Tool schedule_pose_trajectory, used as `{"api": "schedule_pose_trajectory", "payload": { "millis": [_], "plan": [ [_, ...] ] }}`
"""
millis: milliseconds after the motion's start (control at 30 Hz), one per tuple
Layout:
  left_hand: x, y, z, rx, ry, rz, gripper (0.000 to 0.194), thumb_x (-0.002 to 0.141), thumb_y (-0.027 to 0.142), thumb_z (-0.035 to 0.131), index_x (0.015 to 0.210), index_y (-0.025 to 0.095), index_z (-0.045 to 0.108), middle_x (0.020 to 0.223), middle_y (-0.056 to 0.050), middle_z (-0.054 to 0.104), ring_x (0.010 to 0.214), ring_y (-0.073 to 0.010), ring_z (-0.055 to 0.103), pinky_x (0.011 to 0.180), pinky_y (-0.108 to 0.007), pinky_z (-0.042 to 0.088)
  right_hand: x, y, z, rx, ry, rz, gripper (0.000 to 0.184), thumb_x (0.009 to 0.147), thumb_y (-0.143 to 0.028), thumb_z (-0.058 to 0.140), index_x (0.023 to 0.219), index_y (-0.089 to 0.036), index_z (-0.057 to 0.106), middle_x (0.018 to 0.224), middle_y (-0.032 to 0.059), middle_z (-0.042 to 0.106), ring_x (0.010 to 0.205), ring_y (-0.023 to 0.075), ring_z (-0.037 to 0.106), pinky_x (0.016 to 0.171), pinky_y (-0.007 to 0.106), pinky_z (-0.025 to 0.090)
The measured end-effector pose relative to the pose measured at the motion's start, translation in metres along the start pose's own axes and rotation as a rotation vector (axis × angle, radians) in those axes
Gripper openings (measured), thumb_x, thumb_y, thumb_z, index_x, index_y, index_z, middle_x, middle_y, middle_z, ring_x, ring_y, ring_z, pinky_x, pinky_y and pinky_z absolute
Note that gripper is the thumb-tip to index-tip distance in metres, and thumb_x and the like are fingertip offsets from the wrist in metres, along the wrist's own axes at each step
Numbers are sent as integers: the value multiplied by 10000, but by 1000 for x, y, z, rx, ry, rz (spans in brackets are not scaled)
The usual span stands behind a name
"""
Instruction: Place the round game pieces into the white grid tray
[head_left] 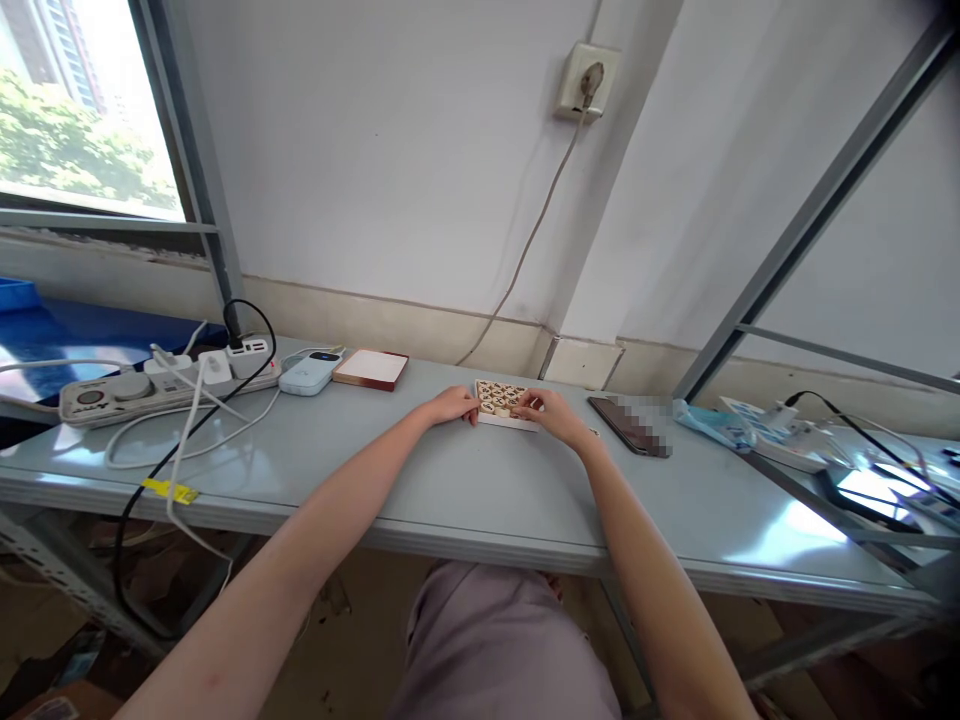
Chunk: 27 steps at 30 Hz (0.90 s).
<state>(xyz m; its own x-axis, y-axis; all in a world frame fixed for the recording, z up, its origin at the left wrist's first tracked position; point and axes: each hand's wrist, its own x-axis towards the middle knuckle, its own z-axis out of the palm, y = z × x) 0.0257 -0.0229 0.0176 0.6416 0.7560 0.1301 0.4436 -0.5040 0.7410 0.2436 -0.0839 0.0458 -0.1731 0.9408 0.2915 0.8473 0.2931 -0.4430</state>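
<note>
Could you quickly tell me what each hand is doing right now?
Left hand: fingers at the edge of the box of round pieces.
Right hand: fingertips on the pieces; grip unclear.

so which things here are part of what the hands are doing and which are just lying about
In hand:
- shallow tray, left hand at its edge
- round marked pieces in it, right hand at them

Lying about:
- phone
- flat red-edged box
- pale device
- power strip
- blue-and-white packet

Left hand [455, 405] at left edge of disc tray [499, 421]; right fingertips [519, 409] on discs [499, 401], phone [628, 425] right of them.
</note>
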Motion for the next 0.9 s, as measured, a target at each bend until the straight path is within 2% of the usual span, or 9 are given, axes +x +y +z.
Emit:
{"api": "schedule_pose_trajectory", "payload": {
  "millis": [133, 433, 567, 667, 767, 833, 900],
  "plan": [
    [1, -1, 0, 8, 3, -10, 372, 760, 293, 396, 555, 124, 655, 542, -32, 592, 561, -123, 495, 604, -231, 366, -1, 2, -4, -118, 87, 52, 282, 729, -480, 573, 719, -210, 653, 747, 15, 631, 669, 148, 509, 574, 245, 325],
    [1, -1, 0, 25, 4, -12, 385, 766, 308, 392, 561, 126, 662, 567, -38, 613, 574, -129, 506, 600, -232, 369, 0, -10, 10, -135, -14, 20, 314, 721, -526, 559, 694, -226, 647, 757, -3, 635, 672, 143, 529, 568, 246, 326],
    [3, -3, 0, 29, 5, -16, 371, 756, 304, 397, 564, 131, 664, 551, -29, 594, 562, -125, 501, 587, -234, 359, -1, -9, 6, -114, -10, 57, 321, 725, -532, 550, 735, -233, 665, 755, 2, 634, 663, 145, 523, 559, 245, 322],
    [3, -4, 0, 37, 4, -10, 380, 760, 318, 394, 568, 133, 666, 543, -27, 585, 563, -126, 502, 587, -234, 360, -2, 0, -1, -157, 87, 143, 274, 764, -467, 531, 785, -231, 668, 777, 10, 632, 674, 148, 524, 566, 247, 316],
    [3, -3, 0, 43, 5, -7, 392, 765, 333, 389, 569, 133, 664, 544, -30, 585, 577, -131, 509, 593, -231, 366, -2, 16, -7, -270, 227, 232, 164, 760, -315, 555, 857, -234, 660, 834, 11, 620, 738, 152, 534, 591, 244, 313],
    [3, -3, 0, 43, 6, -4, 393, 764, 330, 386, 571, 133, 665, 546, -31, 585, 582, -133, 509, 593, -229, 367, -1, 26, -8, -288, 228, 251, 174, 728, -260, 585, 886, -238, 656, 862, 8, 612, 768, 149, 537, 601, 237, 316],
    [3, -5, 0, 47, 5, -5, 391, 761, 328, 386, 571, 133, 667, 540, -30, 582, 575, -132, 505, 589, -230, 364, 0, 31, -7, -253, 179, 259, 180, 715, -291, 607, 878, -238, 660, 860, 4, 608, 760, 147, 539, 590, 234, 318]
  ]
}}
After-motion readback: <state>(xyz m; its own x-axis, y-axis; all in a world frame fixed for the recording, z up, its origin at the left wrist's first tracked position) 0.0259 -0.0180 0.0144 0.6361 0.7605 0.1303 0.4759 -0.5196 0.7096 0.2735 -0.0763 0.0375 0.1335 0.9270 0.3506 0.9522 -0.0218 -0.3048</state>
